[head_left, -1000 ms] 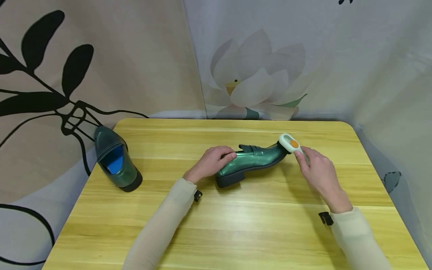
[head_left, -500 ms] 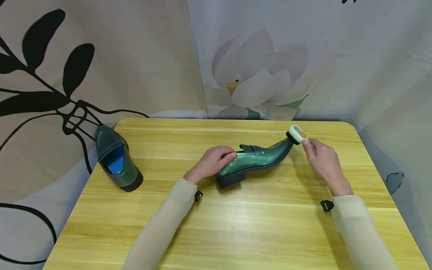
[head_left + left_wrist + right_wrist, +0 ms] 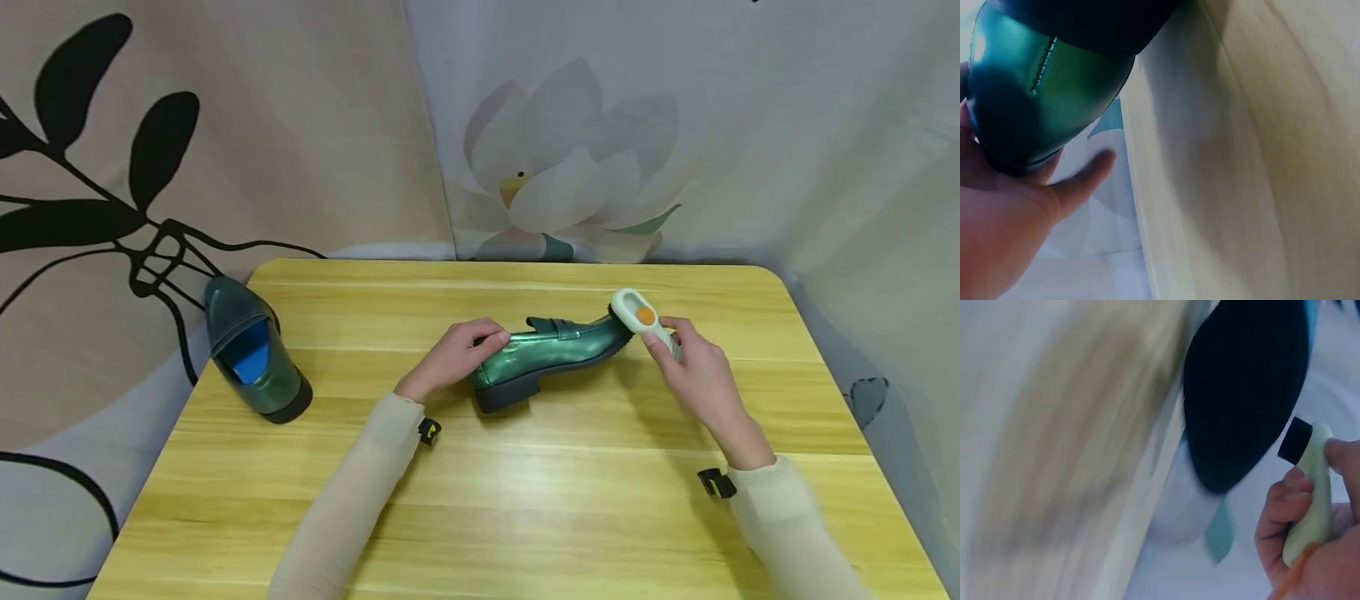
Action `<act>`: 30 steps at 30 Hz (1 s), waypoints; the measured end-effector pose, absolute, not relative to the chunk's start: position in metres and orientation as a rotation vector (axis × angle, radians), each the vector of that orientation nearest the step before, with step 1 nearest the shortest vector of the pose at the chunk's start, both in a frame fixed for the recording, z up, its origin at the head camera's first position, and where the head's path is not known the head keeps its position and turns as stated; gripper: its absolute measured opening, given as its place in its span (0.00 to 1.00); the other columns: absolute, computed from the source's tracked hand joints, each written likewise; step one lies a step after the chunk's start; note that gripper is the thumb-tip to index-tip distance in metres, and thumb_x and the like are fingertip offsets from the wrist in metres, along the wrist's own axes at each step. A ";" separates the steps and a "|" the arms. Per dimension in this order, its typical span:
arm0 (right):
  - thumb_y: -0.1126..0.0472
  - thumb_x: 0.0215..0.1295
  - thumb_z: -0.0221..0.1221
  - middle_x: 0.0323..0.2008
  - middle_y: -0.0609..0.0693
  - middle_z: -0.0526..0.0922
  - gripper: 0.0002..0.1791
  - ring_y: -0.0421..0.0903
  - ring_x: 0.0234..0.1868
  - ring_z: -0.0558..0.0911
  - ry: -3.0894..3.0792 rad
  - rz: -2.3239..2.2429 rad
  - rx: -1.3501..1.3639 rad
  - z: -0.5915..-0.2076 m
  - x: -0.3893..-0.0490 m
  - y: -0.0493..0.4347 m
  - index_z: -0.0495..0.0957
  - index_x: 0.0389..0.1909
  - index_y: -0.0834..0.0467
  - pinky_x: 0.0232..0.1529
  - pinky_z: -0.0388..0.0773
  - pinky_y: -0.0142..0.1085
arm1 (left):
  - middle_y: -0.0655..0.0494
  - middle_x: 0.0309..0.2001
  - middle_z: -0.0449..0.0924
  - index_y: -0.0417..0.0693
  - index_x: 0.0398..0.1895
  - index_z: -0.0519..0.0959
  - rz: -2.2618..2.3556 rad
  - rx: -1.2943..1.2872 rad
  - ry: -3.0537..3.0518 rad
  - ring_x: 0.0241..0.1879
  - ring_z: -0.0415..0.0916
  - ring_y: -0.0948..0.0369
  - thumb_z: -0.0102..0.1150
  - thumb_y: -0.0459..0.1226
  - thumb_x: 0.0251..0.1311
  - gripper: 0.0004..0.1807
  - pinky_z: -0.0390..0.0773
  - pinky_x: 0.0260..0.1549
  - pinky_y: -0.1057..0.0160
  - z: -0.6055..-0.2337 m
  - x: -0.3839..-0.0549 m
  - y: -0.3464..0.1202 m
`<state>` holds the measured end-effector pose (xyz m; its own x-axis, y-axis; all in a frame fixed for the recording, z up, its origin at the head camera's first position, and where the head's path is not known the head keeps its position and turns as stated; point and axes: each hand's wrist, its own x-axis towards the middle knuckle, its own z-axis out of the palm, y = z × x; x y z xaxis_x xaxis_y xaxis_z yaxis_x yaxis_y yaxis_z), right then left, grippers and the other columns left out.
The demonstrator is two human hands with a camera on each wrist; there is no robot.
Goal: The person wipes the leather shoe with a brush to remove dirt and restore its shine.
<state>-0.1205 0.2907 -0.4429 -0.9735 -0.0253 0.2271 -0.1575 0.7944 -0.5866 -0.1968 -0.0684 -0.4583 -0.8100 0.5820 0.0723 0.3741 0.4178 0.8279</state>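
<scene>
A shiny green loafer (image 3: 547, 354) with a black sole is held tilted over the table, toe to the right. My left hand (image 3: 453, 354) grips it at the heel's top edge; in the left wrist view one finger (image 3: 1088, 181) sticks out clear of the green heel (image 3: 1079, 94). At the toe is a small brush (image 3: 628, 305) with a pale handle, an orange spot and dark bristles. My right hand (image 3: 701, 383) pinches its handle. In the right wrist view the bristles (image 3: 1295, 440) sit close to the dark toe (image 3: 1241, 400); contact cannot be judged there.
The matching green loafer (image 3: 258, 354), blue inside, stands at the table's left edge. Under everything lies a wooden table (image 3: 510, 508). Behind it hangs a pale cloth (image 3: 315, 150) printed with a flower and dark leaves.
My right hand moved the brush out to the right past the toe, then back left onto it. My left hand and the loafer barely shifted; the head view drifted slightly.
</scene>
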 end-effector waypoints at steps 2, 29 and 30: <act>0.51 0.78 0.58 0.36 0.60 0.81 0.25 0.51 0.27 0.75 -2.747 0.932 0.199 -0.442 -0.112 0.275 0.73 0.64 0.65 0.28 0.70 0.43 | 0.50 0.50 0.83 0.43 0.45 0.84 1.391 0.835 2.398 0.52 0.79 0.55 0.50 0.42 0.80 0.15 0.77 0.57 0.52 -0.457 -0.196 -0.070; 0.53 0.65 0.71 0.35 0.47 0.79 0.25 0.40 0.26 0.72 -2.635 0.615 0.791 -0.456 -0.079 0.203 0.79 0.61 0.55 0.23 0.72 0.35 | 0.51 0.49 0.83 0.43 0.39 0.84 1.567 0.657 2.355 0.51 0.78 0.55 0.50 0.43 0.80 0.16 0.74 0.58 0.54 -0.466 -0.199 -0.071; 0.55 0.64 0.71 0.36 0.48 0.80 0.26 0.41 0.26 0.72 -2.631 0.617 0.755 -0.456 -0.079 0.209 0.80 0.61 0.56 0.23 0.71 0.35 | 0.51 0.49 0.83 0.43 0.39 0.84 1.562 0.649 2.363 0.51 0.77 0.55 0.50 0.43 0.80 0.16 0.74 0.58 0.54 -0.466 -0.199 -0.072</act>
